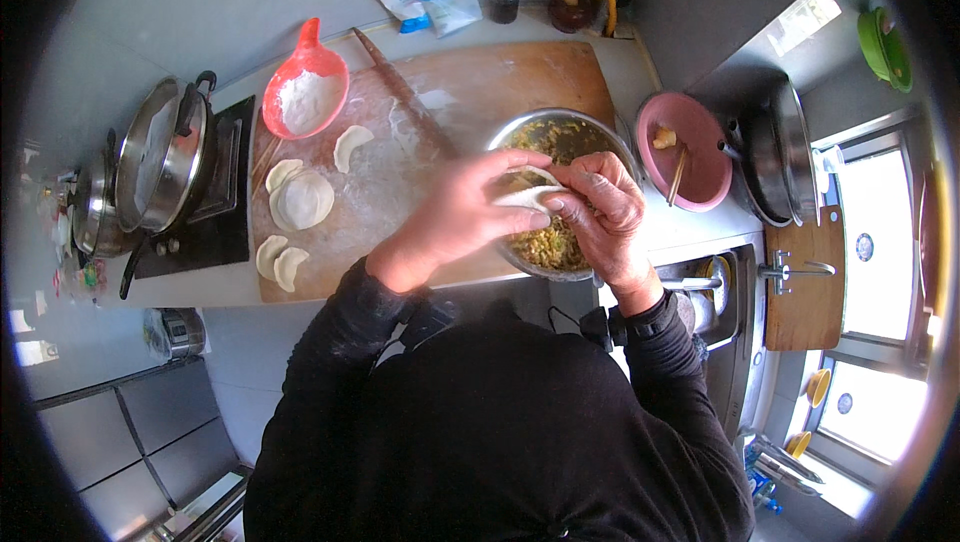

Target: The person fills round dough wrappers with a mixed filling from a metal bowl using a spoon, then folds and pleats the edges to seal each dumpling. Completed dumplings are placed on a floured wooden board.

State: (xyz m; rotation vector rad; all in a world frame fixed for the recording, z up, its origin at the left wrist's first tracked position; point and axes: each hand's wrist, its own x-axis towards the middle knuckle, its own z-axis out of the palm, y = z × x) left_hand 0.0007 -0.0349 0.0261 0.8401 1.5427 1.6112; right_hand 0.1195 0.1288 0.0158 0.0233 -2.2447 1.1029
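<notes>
Above a steel bowl point(559, 272) of chopped filling point(551, 248), both hands hold one folded dumpling wrapper point(529, 199). My left hand point(472, 200) cups it from the left, fingers above and thumb below. With thumb and bent fingers, my right hand point(604, 208) pinches the wrapper's right end. A gap shows between the wrapper's two edges; what lies inside cannot be made out. To the left, on a floured wooden board point(525, 80), lie a stack of round dough wrappers point(306, 200) and several folded dumplings point(352, 147). A wooden rolling pin point(405, 95) slants across the board, its near end behind my left hand.
A red scoop of flour point(307, 99) stands at the board's upper left. Steel pans point(161, 155) sit on the black cooktop point(225, 167). Rightward are a pink basin point(697, 167) with chopsticks point(678, 176), and the sink point(720, 317). Bags point(442, 1) and a dark bottle point(505, 0) line the wall.
</notes>
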